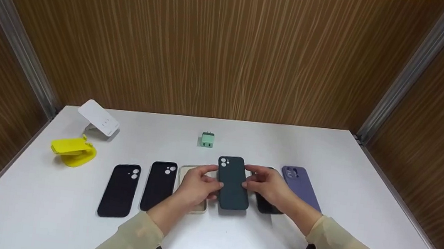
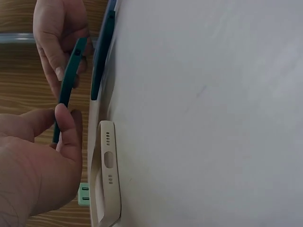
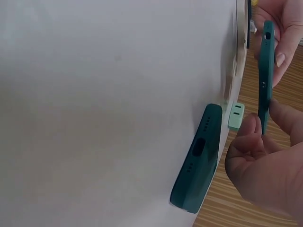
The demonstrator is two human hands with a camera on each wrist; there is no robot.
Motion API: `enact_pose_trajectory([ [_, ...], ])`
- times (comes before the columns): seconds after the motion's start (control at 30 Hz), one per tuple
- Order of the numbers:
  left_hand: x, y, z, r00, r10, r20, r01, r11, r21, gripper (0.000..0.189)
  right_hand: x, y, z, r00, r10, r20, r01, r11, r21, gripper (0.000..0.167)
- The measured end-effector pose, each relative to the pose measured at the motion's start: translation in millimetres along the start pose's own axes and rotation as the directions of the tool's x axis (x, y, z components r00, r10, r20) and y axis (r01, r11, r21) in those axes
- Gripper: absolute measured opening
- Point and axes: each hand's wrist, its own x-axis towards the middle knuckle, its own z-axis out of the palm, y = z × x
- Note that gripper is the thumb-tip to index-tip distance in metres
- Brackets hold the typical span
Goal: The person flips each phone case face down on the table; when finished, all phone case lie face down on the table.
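Both hands hold up a dark green phone case (image 1: 233,184), its camera cutouts at the upper left. On its left edge, my left hand (image 1: 197,185) pinches between thumb and fingers. My right hand (image 1: 268,185) grips the opposite edge; the wrist views show the case (image 2: 71,71) lifted off the table with fingertips on its sides. Under the left hand lies a cream phone case (image 2: 111,175), partly covered. Another dark green case (image 3: 199,158) lies below the right hand, mostly hidden in the head view. A purple phone case (image 1: 302,186) is just right of that hand.
Two black phone cases (image 1: 119,190) (image 1: 158,186) lie left of the hands on the white table (image 1: 225,246). A yellow stand (image 1: 74,151) and a white stand (image 1: 99,118) are at the back left. Behind the held case sits a mint green charger plug (image 1: 207,140). Wood-grain panels (image 1: 214,48) enclose the table.
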Motion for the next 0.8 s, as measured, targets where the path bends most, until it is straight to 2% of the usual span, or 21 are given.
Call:
enact_pose_trajectory([
  [0.2,2.8,-9.5,1.0,0.996,0.079,-0.032,-0.074,0.989,0.128,0.057,0.6,5,-1,0.998,-0.047,0.04,0.05,0.997,-0.062,0.06],
  [0.47,3.9,-15.2,1.3,0.993,0.112,-0.026,-0.106,0.98,0.168,0.056,1.9,12,-3,0.994,-0.087,0.072,0.093,0.992,-0.085,0.059],
  [0.6,3.4,-16.8,0.3,0.994,0.106,0.0,-0.104,0.976,0.19,0.059,1.5,14,-3,0.992,-0.087,0.088,0.093,0.993,-0.067,0.06],
  [0.8,3.6,-18.2,0.9,0.99,0.136,0.033,-0.14,0.974,0.178,0.064,1.0,15,-3,0.992,-0.097,0.077,0.103,0.992,-0.073,0.061],
])
